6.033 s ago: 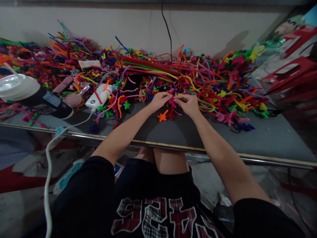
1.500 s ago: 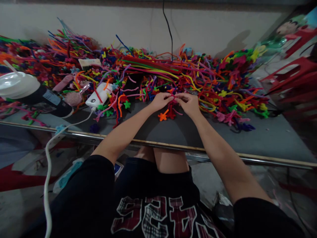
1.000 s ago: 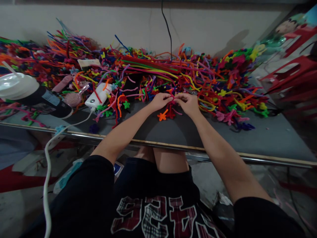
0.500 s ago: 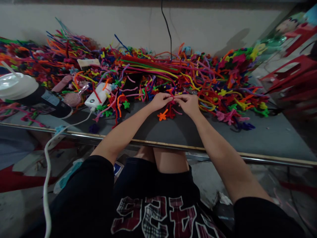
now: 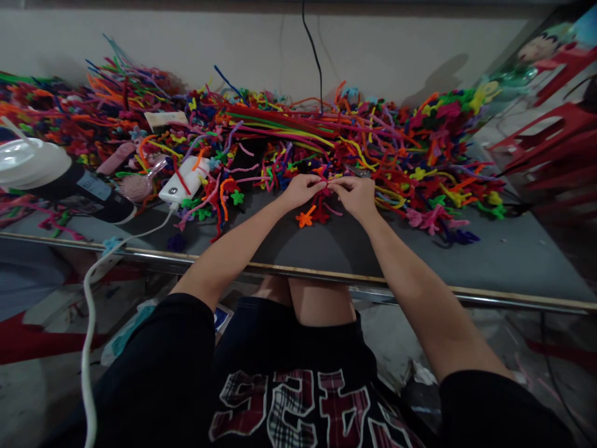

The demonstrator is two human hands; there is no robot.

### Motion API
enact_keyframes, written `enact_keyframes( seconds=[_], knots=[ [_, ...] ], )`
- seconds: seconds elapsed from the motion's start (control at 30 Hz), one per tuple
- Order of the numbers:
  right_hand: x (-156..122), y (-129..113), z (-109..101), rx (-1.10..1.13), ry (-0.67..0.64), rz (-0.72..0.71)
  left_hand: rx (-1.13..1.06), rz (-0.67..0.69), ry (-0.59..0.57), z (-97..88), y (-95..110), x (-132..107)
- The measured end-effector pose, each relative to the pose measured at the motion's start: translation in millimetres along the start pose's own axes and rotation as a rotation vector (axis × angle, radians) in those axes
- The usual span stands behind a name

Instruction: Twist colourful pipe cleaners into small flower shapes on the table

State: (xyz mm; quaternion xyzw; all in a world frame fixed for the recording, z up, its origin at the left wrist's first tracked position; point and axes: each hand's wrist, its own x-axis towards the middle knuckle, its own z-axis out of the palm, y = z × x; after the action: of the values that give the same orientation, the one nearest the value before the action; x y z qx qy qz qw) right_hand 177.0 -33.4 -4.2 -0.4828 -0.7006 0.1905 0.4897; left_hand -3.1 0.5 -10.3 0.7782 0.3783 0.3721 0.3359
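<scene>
Pinching a pink pipe cleaner [image 5: 325, 183] between left hand [image 5: 301, 190] and right hand [image 5: 358, 195], just beyond the orange flower [image 5: 305, 218] on the table [image 5: 317, 252], best to bend it gently in small, even turns without tugging.

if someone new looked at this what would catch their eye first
Probably the heap of bright fuzzy stems and flowers along the back of the grey table. Then, near the middle, the left hand and right hand pinching what looks like a pink piece. The white-lidded dark cup at far left also stands out.
</scene>
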Motion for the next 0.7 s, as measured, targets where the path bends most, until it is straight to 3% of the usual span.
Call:
enact_keyframes(
  seconds=[0.3,0.53,0.7],
  knots=[
    [-1.2,-1.4,5.3,0.015,0.154,0.031,-0.241,-0.062,0.039,0.5,4.4,-1.3],
    [-3.9,-6.0,4.5,-0.046,0.063,-0.024,-0.384,-0.154,0.133,0.9,10.2,-0.8],
    [-1.7,-3.7,5.1,0.113,0.095,0.045,-0.371,-0.167,0.104,-0.8,14.8,-2.0]
  ],
)
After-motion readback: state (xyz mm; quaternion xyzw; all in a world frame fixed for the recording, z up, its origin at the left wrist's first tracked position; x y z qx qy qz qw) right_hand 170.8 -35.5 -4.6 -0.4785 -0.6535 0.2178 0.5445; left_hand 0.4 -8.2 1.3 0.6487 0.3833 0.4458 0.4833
